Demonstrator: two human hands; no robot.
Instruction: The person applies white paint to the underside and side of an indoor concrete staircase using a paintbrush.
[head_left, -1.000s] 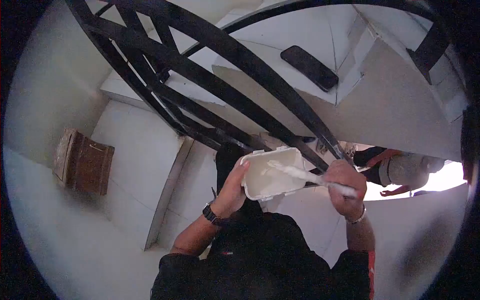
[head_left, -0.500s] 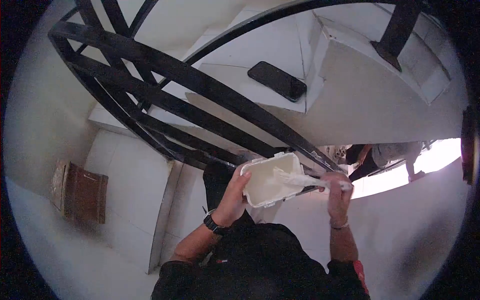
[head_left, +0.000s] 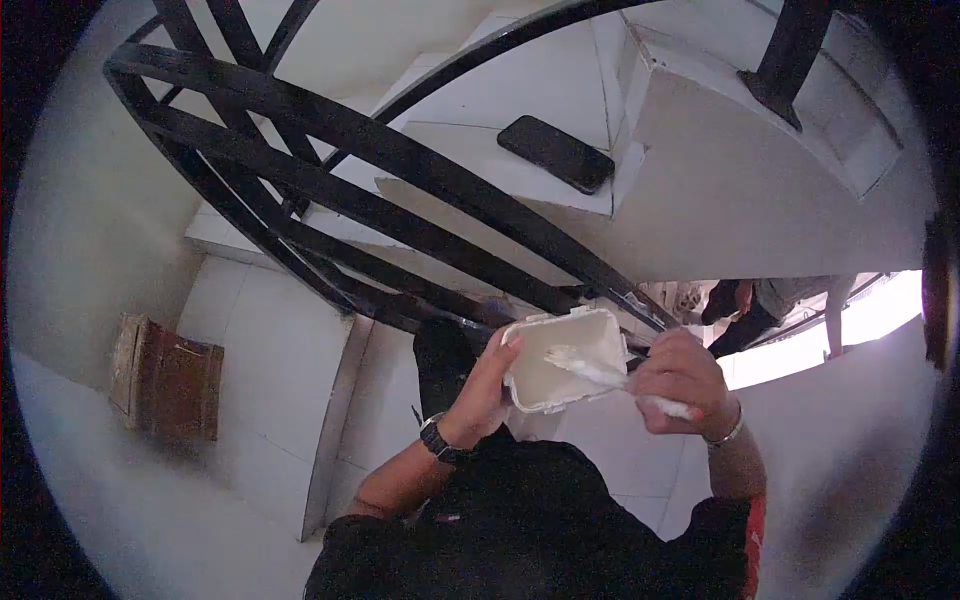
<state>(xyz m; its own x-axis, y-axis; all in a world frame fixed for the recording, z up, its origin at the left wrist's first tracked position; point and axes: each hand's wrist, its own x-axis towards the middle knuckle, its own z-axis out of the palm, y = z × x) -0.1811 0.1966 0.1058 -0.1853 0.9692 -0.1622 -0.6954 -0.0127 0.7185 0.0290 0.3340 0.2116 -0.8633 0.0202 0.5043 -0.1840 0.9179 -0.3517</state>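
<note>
My left hand (head_left: 482, 396) grips a white rectangular plastic tub (head_left: 532, 382) by its left side, thumb over the rim. Pale, off-white paint (head_left: 590, 345) lies inside it. In my right hand (head_left: 688, 375), closed around the handle, is a paint-smeared paintbrush (head_left: 598, 372). Its bristles reach over the right rim into the tub, and the white handle end sticks out below my fingers. Just beyond the tub runs the lower end of a black metal railing (head_left: 590, 275).
Black railing bars curve across the upper left. A dark phone (head_left: 555, 153) lies on a white tiled step (head_left: 470, 100) behind them. A brown wooden box (head_left: 170, 380) stands at the left. At the right, another person (head_left: 775, 305) shows below, near a bright opening.
My right hand has turned over and come lower and further right, tilting the brush so its handle points downward. The tub has shifted slightly right with my left hand.
</note>
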